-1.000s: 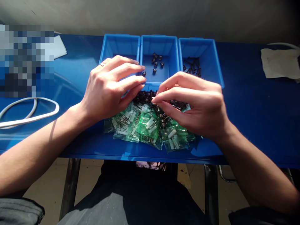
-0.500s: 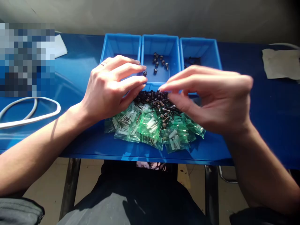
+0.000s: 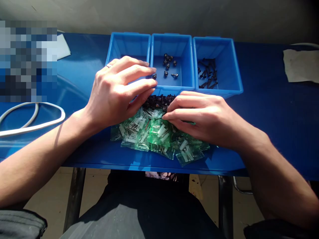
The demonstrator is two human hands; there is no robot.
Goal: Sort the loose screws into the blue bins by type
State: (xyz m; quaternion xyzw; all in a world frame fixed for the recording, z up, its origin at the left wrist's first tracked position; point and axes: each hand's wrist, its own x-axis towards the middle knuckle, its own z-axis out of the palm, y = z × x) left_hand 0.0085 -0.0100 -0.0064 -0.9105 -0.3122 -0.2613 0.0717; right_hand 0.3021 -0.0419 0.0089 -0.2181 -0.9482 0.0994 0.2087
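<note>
My left hand [image 3: 117, 89] reaches across the front of the left and middle bins, its fingers stretched out and its thumb close under the index finger. I see nothing held in it. Just below its fingertips lies a pile of dark screws [image 3: 159, 100]. Over the right part of this pile, my right hand [image 3: 201, 114] is bent down with thumb and fingers drawn together; what is between the tips is hidden. Green-tinted clear packets [image 3: 136, 131] with white plugs and screws lie under and in front of both hands.
Three blue bins stand side by side: the left bin [image 3: 131, 38], the middle bin [image 3: 171, 39] with several washer-head screws, the right bin [image 3: 216, 43] with several dark screws. A white cable [image 3: 50, 105] and paper [image 3: 63, 46] lie left; a beige sheet [image 3: 301, 66] lies right.
My right hand has come down and left from in front of the right bin onto the screw pile, uncovering the screws in that bin. The right bin sits slightly more to the right. My left hand stays put.
</note>
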